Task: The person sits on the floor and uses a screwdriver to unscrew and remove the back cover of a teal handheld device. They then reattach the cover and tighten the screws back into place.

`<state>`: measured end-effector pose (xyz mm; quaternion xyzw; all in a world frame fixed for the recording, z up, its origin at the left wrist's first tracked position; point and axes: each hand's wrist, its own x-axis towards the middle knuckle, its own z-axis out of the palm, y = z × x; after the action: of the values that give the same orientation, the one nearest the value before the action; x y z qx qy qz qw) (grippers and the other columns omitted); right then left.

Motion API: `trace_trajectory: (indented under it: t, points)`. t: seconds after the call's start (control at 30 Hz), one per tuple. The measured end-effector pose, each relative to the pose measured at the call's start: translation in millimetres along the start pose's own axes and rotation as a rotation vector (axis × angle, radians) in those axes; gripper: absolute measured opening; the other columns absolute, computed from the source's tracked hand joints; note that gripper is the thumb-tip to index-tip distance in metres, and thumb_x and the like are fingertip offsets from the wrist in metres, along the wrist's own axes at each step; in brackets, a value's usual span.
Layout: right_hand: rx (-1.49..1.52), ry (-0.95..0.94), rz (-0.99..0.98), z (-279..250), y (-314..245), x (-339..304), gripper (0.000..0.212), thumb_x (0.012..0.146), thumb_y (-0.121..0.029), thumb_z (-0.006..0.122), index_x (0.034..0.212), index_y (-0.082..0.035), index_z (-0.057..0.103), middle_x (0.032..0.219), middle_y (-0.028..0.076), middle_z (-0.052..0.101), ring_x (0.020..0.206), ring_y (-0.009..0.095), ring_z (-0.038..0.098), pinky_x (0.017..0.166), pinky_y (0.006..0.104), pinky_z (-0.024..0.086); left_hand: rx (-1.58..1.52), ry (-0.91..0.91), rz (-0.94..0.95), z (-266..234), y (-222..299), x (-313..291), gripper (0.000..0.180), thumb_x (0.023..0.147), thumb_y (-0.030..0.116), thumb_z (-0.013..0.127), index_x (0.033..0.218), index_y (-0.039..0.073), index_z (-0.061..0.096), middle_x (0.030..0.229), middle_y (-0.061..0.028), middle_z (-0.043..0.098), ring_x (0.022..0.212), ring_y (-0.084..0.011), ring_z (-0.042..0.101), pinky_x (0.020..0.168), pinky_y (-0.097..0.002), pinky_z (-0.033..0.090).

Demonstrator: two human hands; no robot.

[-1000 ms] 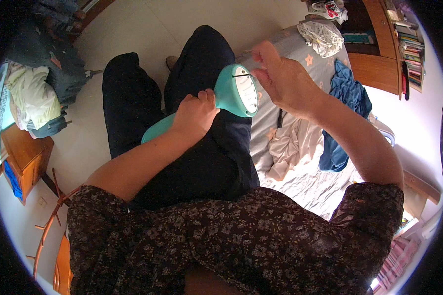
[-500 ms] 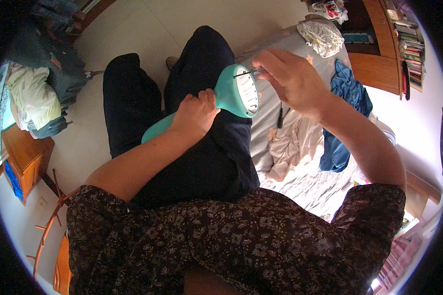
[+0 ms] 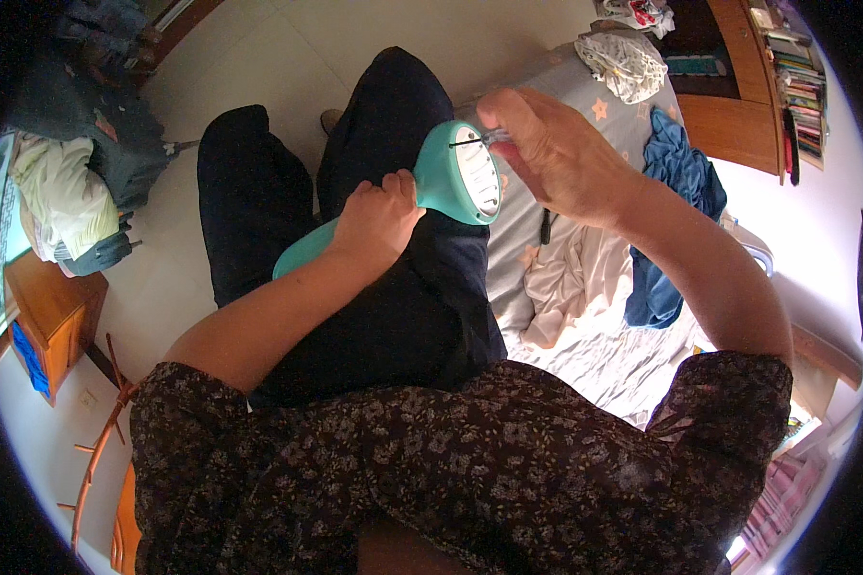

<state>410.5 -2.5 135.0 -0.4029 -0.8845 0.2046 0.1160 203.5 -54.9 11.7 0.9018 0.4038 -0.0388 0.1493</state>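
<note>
My left hand is wrapped round the neck of a teal handheld garment steamer, which lies across my dark-trousered lap. Its handle end shows left of my wrist, and its pale slotted plate faces right. A screwdriver with a thin dark shaft and a clear handle reaches across the upper part of that plate. Its handle is pinched between the fingers of my right hand, which partly hide it. The tip is at the plate's upper left rim; whether it sits in a screw is too small to tell.
To my right is a bed with a grey star-patterned sheet. On it lie a small black tool, a beige cloth, a blue garment and a white patterned bundle. A wooden cabinet stands beyond; a wooden stool-like box is left.
My right hand has turned around the screwdriver handle, its fingers now more folded and its back more in view. The steamer and left hand have barely shifted.
</note>
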Motion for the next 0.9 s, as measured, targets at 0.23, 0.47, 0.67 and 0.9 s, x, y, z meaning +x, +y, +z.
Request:
trace_trajectory:
  t: [0.23,0.47,0.67,0.9]
  points:
    - [0.08,0.006,0.087,-5.8,-3.5,-1.9,0.027,0.085,-0.009,0.061,0.106,-0.007,0.044,0.089,0.016,0.059,0.078,0.032,0.061,0.063,0.0395,0.049,0.017,-0.007,0.046,10.5,-4.4,1.5,0.045,0.085,0.038,0.058,0.103,-0.004,0.056,0.096,-0.0109,0.059,0.083,-0.0201,0.06,0.068,-0.0321,0.052]
    - [-0.133,-0.016,0.191,-8.0,-14.2,-4.1,0.017,0.089,-0.024,0.059,0.096,-0.009,0.054,0.07,0.01,0.061,0.065,0.027,0.061,0.058,0.0361,0.044,0.016,0.015,0.05,8.7,-2.9,-0.9,0.047,0.085,0.037,0.059,0.107,-0.004,0.055,0.096,-0.0117,0.06,0.082,-0.021,0.06,0.067,-0.0328,0.052]
    - [-0.126,0.106,0.188,3.2,-7.0,-1.6,0.015,0.091,-0.018,0.057,0.099,-0.007,0.053,0.07,0.011,0.06,0.065,0.028,0.059,0.059,0.0368,0.043,-0.038,0.04,0.03,-4.7,-1.5,1.1,0.049,0.082,0.036,0.063,0.108,-0.003,0.052,0.085,-0.0112,0.058,0.071,-0.0233,0.061,0.065,-0.0329,0.051]
    - [0.069,0.187,0.19,3.7,-10.7,-2.3,0.024,0.084,-0.01,0.059,0.103,-0.006,0.045,0.086,0.018,0.061,0.078,0.04,0.059,0.065,0.0463,0.046,-0.021,0.077,0.03,3.2,-2.5,0.9,0.048,0.081,0.037,0.065,0.107,-0.002,0.051,0.082,-0.0102,0.058,0.07,-0.0237,0.062,0.064,-0.0332,0.052]
